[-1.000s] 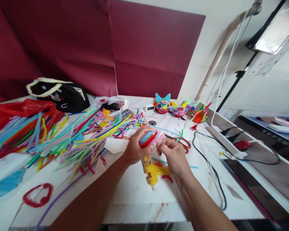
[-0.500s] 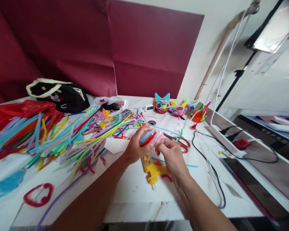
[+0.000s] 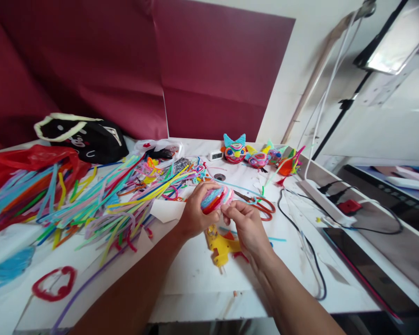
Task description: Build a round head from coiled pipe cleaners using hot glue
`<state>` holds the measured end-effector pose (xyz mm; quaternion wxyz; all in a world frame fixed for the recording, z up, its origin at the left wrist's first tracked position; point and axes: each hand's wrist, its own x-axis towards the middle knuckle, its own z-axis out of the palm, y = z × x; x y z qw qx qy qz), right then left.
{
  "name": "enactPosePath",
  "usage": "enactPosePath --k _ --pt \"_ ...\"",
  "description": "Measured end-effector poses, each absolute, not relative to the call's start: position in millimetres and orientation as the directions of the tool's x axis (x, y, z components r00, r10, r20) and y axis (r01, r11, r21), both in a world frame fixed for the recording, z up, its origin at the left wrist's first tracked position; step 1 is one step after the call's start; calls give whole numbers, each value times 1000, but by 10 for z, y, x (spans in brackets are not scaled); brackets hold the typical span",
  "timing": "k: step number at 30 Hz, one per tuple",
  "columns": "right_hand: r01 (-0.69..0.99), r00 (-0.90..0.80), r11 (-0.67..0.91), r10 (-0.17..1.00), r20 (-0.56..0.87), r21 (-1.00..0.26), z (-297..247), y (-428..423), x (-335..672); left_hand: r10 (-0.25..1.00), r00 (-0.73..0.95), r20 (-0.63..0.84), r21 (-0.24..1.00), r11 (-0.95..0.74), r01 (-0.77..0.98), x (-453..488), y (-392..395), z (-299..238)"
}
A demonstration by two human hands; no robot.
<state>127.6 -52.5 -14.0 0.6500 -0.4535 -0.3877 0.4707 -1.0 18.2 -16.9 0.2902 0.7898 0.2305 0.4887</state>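
A rounded pipe-cleaner piece (image 3: pixel 215 199), striped blue, red, white and pink, is held above the table. My left hand (image 3: pixel 197 210) is wrapped round its left side. At its lower right edge, my right hand (image 3: pixel 243 222) has thumb and forefinger pinched together against the pink part; the fingertips hide exactly what they grip. Below the hands lies a yellow hot glue gun (image 3: pixel 220 247), partly covered by my right hand. Orange-handled scissors (image 3: pixel 265 207) rest just beyond the right hand.
Loose pipe cleaners (image 3: pixel 125 195) spread across the left, by a red plastic bag (image 3: pixel 38 158) and a black bag (image 3: pixel 91 139). Finished pipe-cleaner figures (image 3: pixel 234 151) stand at the back. A power strip (image 3: pixel 326 204), a black cable (image 3: pixel 310 253) and a tablet-like device (image 3: pixel 366 270) lie on the right.
The striped piece has turned slightly in my hands, showing more of its white and pink rows. My hands stay in nearly the same place.
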Motion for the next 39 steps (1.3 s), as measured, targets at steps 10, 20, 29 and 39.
enactPosePath --k 10,20,29,39 --pt "-364 183 154 979 92 -919 -83 -545 1297 724 505 470 856 -513 -60 -65 222 -169" --pt "-463 172 179 979 110 -868 -48 -529 1353 703 531 473 871 -464 -163 -93 299 -269" --pt "-488 217 141 975 36 -861 -87 -513 1354 632 510 584 785 -598 -158 -64 273 -247" --pt "-632 81 55 997 5 -773 -43 -506 1366 631 533 563 820 -508 -265 -94 284 -272"
